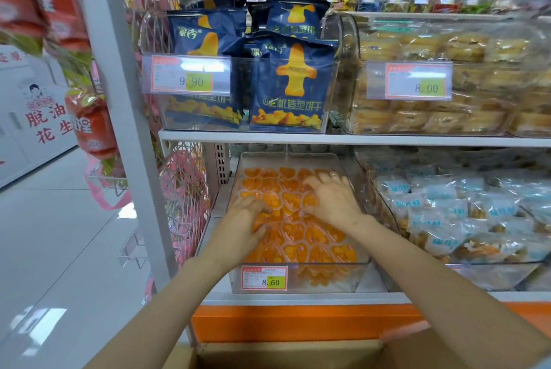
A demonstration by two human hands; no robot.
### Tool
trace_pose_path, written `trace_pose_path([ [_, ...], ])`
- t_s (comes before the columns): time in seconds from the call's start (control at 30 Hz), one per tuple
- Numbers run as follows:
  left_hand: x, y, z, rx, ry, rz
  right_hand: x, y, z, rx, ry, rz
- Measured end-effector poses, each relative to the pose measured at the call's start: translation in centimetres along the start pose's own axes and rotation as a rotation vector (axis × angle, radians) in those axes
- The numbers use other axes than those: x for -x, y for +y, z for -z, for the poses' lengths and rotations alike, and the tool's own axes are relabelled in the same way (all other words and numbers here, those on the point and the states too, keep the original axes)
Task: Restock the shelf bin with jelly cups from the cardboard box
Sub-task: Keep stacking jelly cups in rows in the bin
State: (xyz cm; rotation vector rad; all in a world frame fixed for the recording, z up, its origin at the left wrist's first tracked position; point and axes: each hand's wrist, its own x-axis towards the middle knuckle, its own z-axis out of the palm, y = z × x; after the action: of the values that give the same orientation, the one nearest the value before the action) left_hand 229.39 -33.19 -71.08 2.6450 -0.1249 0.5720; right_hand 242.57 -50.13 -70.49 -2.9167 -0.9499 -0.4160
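- One shelf bin [328,279], lower centre, almost full: if I push harder, cups may slide over its front wall.
- One cardboard box [283,353], bottom edge.
- Two grips: my right grip [334,197] lies flat and spread on the cups. My left grip [249,216] is bent among them, and I cannot tell if it holds one.
- Jelly cups [313,237], in the bin: too many to count.

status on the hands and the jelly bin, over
Right hand spread flat on jelly cups. Left hand fingers curled among them, grip unclear. Shelf bin well stocked; nothing blocking.
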Motion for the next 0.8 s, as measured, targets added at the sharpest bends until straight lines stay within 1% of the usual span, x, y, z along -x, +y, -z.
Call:
trace_pose_path([
  [0.07, -1.6, -0.1, -0.2, -0.076, -0.020, 0.002, -0.2, -0.2, -0.2, -0.060, 0.036, 0.135],
  [0.1, -2.4, -0.3, -0.4, -0.136, -0.046, 0.008, -0.2, -0.3, -0.5, -0.072, 0.022, 0.179],
  [0.2, -4.4, -1.3, -1.5, -0.313, -0.178, 0.037, -0.3, -0.7, -1.7, -0.059, -0.014, 0.239],
  [0.27, -5.0, -1.8, -2.1, -0.343, -0.244, 0.076, -0.3, -0.6, -2.2, -0.076, 0.021, 0.246],
  [0.37, -5.7, -2.4, -2.7, -0.299, -0.227, 0.100, -0.3, -0.6, -2.6, -0.103, 0.091, 0.273],
  [0.47, -5.9, -2.7, -3.0, -0.261, -0.192, 0.098, -0.4, -0.7, -3.0, -0.062, 0.162, 0.301],
  [0.63, -6.2, -3.0, -3.4, -0.234, -0.163, 0.101, -0.1, -1.1, -3.4, 0.168, 0.217, 0.356],
  [0.73, -6.1, -3.2, -3.7, -0.252, -0.168, 0.115, 0.2, -1.6, -3.4, 0.282, 0.257, 0.349],
  [0.8, -6.1, -3.1, -3.6, -0.256, -0.171, 0.119, 0.3, -2.1, -3.3, 0.317, 0.260, 0.340],
])
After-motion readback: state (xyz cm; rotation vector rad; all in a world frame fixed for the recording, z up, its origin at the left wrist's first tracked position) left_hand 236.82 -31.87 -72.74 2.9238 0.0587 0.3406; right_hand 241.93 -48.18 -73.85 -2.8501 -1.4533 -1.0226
